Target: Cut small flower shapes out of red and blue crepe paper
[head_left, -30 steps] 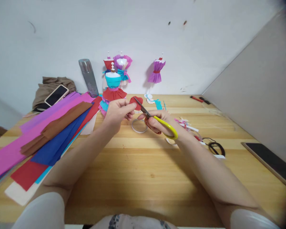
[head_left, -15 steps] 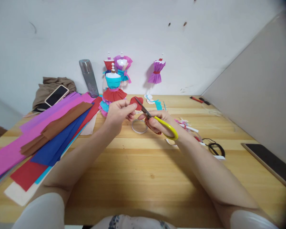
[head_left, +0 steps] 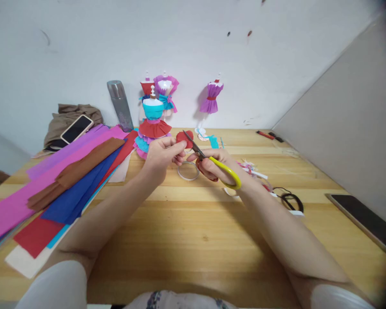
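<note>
Between its thumb and fingers, my left hand [head_left: 166, 151] pinches a small rounded piece of red crepe paper [head_left: 184, 137]. My right hand [head_left: 214, 162] grips scissors [head_left: 223, 168] with a yellow handle loop and dark blades. The blades reach up and left over the right side of the red paper. Below both hands a roll of narrow tape [head_left: 188, 170] lies on the wooden table. Just behind my left hand stands a mini dress form [head_left: 152, 115] in a blue top and a red, purple and blue tiered skirt.
Coloured crepe paper sheets [head_left: 83, 171] spread over the left side, near a phone [head_left: 77, 129] and a flask [head_left: 120, 105]. Another dress form [head_left: 212, 98] stands by the wall. Paper scraps [head_left: 249, 168], a black cord [head_left: 291, 201] and a dark tablet-like slab [head_left: 363, 219] lie to the right.
My left hand has shifted slightly right, and the red paper has turned a little against the scissor blades. My right hand has barely moved.
</note>
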A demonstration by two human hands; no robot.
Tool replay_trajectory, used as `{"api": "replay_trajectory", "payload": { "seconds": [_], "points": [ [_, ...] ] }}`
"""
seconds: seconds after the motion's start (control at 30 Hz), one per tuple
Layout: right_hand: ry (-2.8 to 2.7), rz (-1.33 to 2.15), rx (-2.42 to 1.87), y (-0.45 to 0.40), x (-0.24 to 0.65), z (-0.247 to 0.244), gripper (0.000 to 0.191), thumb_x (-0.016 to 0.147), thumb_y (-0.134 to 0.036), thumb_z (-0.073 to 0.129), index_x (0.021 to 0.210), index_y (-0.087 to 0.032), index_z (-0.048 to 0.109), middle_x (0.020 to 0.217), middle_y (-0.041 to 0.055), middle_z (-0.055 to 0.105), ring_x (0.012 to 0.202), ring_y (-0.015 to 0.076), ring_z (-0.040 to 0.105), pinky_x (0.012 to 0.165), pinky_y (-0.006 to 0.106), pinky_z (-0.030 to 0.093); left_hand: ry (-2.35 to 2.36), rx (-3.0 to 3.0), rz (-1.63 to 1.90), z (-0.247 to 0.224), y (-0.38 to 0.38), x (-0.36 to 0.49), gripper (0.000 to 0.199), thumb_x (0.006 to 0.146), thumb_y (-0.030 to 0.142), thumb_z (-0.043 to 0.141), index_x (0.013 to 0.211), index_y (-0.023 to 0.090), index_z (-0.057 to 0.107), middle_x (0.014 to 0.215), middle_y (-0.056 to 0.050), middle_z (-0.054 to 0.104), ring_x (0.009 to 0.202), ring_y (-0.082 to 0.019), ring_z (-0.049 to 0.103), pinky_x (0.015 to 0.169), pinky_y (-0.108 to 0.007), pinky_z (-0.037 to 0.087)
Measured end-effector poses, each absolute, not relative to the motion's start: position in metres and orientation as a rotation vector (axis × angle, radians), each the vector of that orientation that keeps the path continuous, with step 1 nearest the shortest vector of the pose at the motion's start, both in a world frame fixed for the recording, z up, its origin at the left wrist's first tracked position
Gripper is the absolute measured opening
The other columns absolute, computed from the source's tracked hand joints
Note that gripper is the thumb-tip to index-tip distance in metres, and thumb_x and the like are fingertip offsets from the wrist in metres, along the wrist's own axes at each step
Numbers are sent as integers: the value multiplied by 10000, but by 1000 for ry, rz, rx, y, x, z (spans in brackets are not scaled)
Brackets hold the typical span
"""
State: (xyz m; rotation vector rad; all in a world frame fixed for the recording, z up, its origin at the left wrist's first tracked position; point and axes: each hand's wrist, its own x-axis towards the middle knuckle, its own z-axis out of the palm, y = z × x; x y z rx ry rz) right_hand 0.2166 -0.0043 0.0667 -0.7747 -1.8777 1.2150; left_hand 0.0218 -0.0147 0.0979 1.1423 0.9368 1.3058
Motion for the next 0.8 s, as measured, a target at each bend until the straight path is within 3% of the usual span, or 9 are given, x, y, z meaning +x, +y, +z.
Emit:
{"api": "replay_trajectory", "payload": {
  "seconds": [0.3,0.5,0.8],
  "points": [
    [-1912,1201,-761,-7,217,70,601,876,-730,651,988,-147,748,564,-60,385,502,92,311,467,254,221,1070,1214,1350,106,-11,14,251,686,357,815,638,149,683,530,-6,623,487,-90,556,469,-186,424],
    [-1912,1197,-767,-8,216,72,618,871,-741,649,1004,-144,738,589,-62,389,526,92,317,474,245,214,1090,1238,1382,110,-13,15,214,655,287,798,581,159,643,499,6,601,477,-86,538,485,-193,441],
    [-1880,1234,-765,-5,218,66,620,884,-731,647,1019,-132,737,518,-82,370,432,75,293,428,249,192,1053,1174,1336,108,-14,16,270,640,331,818,578,165,614,513,-6,623,474,-91,559,473,-193,437]
  ]
}}
